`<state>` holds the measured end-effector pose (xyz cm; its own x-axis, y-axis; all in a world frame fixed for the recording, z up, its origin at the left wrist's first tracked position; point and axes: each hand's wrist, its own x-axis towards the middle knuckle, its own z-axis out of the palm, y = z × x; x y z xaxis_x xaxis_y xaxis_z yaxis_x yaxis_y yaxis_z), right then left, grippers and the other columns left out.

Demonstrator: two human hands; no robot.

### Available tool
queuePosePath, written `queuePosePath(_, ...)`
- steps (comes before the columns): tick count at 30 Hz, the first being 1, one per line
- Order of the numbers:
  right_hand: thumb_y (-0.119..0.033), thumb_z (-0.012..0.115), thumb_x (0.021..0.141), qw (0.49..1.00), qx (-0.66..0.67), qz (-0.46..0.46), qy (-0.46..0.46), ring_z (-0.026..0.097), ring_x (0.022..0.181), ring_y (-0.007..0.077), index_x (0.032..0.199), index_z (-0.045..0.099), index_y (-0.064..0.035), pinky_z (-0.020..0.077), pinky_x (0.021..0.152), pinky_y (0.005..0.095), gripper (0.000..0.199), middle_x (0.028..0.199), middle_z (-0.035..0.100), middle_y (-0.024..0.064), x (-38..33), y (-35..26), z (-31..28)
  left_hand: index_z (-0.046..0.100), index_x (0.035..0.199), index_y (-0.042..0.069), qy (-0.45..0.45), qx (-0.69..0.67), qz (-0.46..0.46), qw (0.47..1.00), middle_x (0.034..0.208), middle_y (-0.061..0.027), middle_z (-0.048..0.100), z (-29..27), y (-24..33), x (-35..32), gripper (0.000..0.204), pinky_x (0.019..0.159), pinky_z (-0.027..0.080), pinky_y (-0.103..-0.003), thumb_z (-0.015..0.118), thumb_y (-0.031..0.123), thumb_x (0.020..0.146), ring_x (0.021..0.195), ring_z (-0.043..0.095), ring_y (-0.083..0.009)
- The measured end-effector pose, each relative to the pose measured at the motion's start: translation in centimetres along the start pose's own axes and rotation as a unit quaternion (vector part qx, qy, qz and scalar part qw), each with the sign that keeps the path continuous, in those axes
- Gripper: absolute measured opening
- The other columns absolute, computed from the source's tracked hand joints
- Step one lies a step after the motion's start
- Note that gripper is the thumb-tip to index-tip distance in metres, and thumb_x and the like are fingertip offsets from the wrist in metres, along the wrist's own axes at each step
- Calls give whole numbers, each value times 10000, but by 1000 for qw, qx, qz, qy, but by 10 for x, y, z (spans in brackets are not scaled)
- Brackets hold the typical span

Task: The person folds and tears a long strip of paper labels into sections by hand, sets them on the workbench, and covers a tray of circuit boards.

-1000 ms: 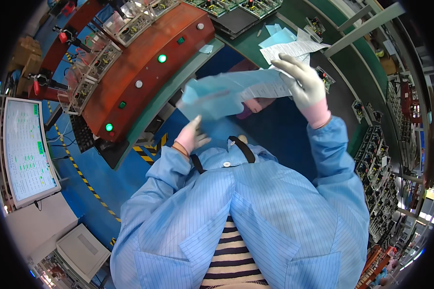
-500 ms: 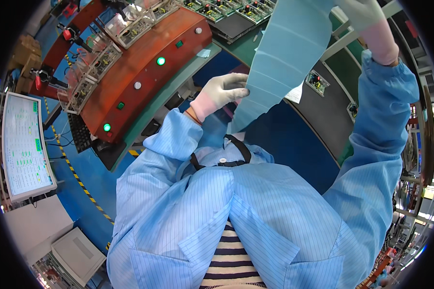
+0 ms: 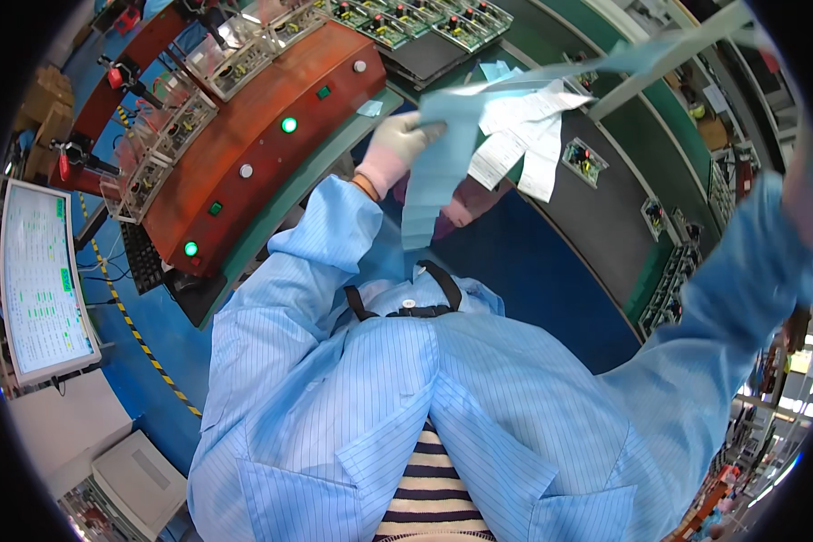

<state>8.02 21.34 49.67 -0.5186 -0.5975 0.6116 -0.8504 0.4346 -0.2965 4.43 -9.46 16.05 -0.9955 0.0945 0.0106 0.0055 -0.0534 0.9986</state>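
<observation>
My left hand, in a white and pink glove, grips the edge of a light blue pleated sheet in front of my chest. One part of the sheet hangs down below the fingers. Another stretches as a thin, blurred band toward the upper right. My right arm reaches out to the far right, its blue sleeve smeared by motion. The right hand is blurred in the dark rim, its fingers not readable. White printed papers lie on the bench just beyond the sheet.
At the left stands a red-brown test fixture with lit green buttons and clear clamped holders. A monitor is farther left. Circuit boards stand at the back. More boards lie along the dark bench at right.
My right arm has swung outward to the right, pulling the sheet into a thin band. My left hand has shifted slightly left and closed on the sheet. The papers are now uncovered.
</observation>
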Motion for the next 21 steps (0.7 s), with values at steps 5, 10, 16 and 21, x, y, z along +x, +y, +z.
queuePosePath(5,-222,652,785,933,41,118,-336,598,1039,337,852,722,-71,463,921,435,180,1101,652,137,-89,-18,17,662,1116,3,182,3,132,974,1013,-43,684,-66,28,35,248,786,491,-238,581,50,887,869,621,-98)
queuePosePath(10,-543,654,811,842,124,124,-510,469,1252,357,1353,495,-100,364,1046,425,717,1305,537,181,-153,15,92,618,1192,-9,105,34,223,969,1135,-97,665,-53,99,18,330,926,481,-259,519,-43,879,1045,624,-157)
queuePosePath(16,-217,569,890,896,364,253,-28,488,1203,185,1334,477,12,380,1016,312,509,1288,548,111,-59,61,188,583,1229,-20,-44,64,303,950,1158,-108,648,-26,140,0,361,934,486,-282,519,-71,877,1054,621,-176)
queuePosePath(21,-296,636,887,865,445,232,-22,587,986,120,1171,610,0,455,879,257,412,1068,642,61,12,60,225,551,1263,-20,-52,103,311,943,1121,-114,653,-24,164,-2,393,904,499,-269,524,-84,876,1017,631,-177)
